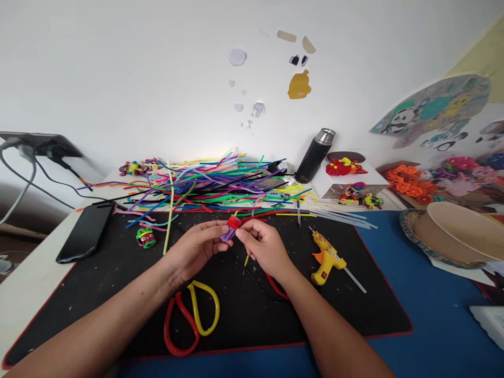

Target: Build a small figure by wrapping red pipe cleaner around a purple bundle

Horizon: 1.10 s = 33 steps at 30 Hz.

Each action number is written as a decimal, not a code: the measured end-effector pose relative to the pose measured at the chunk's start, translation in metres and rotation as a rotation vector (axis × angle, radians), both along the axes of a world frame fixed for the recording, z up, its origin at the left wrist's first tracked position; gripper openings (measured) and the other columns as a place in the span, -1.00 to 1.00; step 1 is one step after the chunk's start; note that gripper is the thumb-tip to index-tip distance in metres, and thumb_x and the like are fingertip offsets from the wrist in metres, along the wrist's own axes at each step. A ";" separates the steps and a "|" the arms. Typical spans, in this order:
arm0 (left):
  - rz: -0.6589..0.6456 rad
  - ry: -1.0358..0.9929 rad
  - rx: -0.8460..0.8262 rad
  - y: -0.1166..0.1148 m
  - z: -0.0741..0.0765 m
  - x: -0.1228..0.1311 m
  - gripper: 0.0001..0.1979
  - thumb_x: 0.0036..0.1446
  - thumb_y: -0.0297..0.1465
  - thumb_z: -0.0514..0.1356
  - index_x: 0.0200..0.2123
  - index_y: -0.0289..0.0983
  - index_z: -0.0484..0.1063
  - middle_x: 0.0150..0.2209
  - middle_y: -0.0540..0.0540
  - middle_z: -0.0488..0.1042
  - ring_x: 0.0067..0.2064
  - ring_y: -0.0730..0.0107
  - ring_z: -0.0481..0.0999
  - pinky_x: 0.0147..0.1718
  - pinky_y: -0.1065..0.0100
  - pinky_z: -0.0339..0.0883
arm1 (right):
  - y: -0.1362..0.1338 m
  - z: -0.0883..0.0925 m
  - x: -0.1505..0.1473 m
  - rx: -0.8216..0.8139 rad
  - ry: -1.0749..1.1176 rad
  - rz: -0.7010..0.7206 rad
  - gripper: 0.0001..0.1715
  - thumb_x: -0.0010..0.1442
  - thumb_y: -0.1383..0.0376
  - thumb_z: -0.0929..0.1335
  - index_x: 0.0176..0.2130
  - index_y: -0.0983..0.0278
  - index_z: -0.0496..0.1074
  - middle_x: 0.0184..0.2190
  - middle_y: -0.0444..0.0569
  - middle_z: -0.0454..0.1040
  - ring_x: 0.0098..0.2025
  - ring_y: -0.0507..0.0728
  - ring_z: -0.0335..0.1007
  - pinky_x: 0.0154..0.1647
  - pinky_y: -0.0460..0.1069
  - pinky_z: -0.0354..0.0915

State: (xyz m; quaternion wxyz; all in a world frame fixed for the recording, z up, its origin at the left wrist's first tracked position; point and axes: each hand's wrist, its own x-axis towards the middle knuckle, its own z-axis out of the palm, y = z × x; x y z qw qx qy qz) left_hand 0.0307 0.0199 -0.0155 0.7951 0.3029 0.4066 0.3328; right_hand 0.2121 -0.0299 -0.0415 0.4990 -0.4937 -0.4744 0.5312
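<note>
My left hand (197,247) and my right hand (264,245) meet above a black mat (354,310). Together they pinch a small pipe-cleaner piece (230,229) with a purple body and a red top. The left fingers close on its purple part; the right fingertips grip it from the right. A thin yellow-green stem hangs below the right hand. A red strand runs under the right wrist.
A big pile of coloured pipe cleaners (208,181) lies behind the hands. Scissors with red and yellow handles (192,315) lie near my left forearm. A yellow glue gun (326,257), a black phone (85,232), a small green-red figure (146,238) and a black flask (315,155) surround them.
</note>
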 end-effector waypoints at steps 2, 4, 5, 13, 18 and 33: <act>-0.017 -0.002 -0.001 0.000 0.000 -0.001 -0.83 -0.02 -0.54 0.49 -0.29 -0.39 0.68 -0.38 -0.10 0.64 -0.43 0.43 0.63 -0.45 0.53 0.58 | 0.000 0.002 0.001 -0.028 0.032 0.023 -0.57 0.19 -0.06 0.49 -0.32 0.23 0.45 -0.64 -0.27 0.30 -0.66 -0.03 0.12 -0.63 -0.09 0.07; -0.035 -0.003 0.008 0.000 0.000 -0.001 -0.81 -0.03 -0.51 0.51 -0.29 -0.39 0.68 -0.37 -0.10 0.64 -0.43 0.43 0.63 -0.46 0.53 0.57 | 0.001 0.003 0.002 -0.056 0.076 0.051 -0.54 0.17 -0.09 0.50 -0.32 0.23 0.44 -0.66 -0.29 0.29 -0.68 -0.04 0.09 -0.64 -0.09 0.06; -0.041 -0.003 0.015 -0.001 0.000 -0.001 -0.80 -0.04 -0.50 0.52 -0.29 -0.39 0.68 -0.37 -0.10 0.64 -0.43 0.43 0.63 -0.46 0.53 0.57 | 0.001 0.004 0.003 -0.069 0.100 0.062 -0.53 0.16 -0.09 0.51 -0.32 0.23 0.44 -0.67 -0.29 0.29 -0.68 -0.04 0.08 -0.64 -0.09 0.06; -0.148 -0.065 0.034 -0.003 0.003 -0.003 -0.75 -0.02 -0.36 0.56 -0.33 -0.40 0.68 -0.42 -0.08 0.59 -0.43 0.47 0.59 -0.49 0.57 0.53 | 0.001 0.006 0.003 -0.115 0.217 0.109 -0.48 0.11 -0.09 0.56 -0.33 0.25 0.43 -0.56 -0.23 0.42 -0.65 -0.07 0.12 -0.64 -0.10 0.06; -0.192 -0.108 -0.005 -0.001 0.004 -0.004 -0.79 0.03 -0.41 0.53 -0.30 -0.40 0.67 -0.41 -0.10 0.61 -0.44 0.48 0.60 -0.48 0.58 0.54 | 0.002 0.002 0.003 -0.100 0.270 0.094 -0.48 0.08 -0.05 0.59 -0.28 0.27 0.44 -0.41 -0.13 0.55 -0.62 -0.08 0.21 -0.66 -0.11 0.07; -0.270 0.004 0.095 0.000 0.005 -0.007 -0.61 0.16 -0.32 0.47 0.01 -0.35 0.58 -0.33 -0.18 0.65 -0.35 0.28 0.68 -0.37 0.42 0.57 | 0.000 0.004 0.003 -0.174 0.273 0.122 -0.46 0.06 -0.08 0.59 -0.24 0.29 0.50 -0.48 -0.17 0.49 -0.61 -0.07 0.17 -0.64 -0.11 0.06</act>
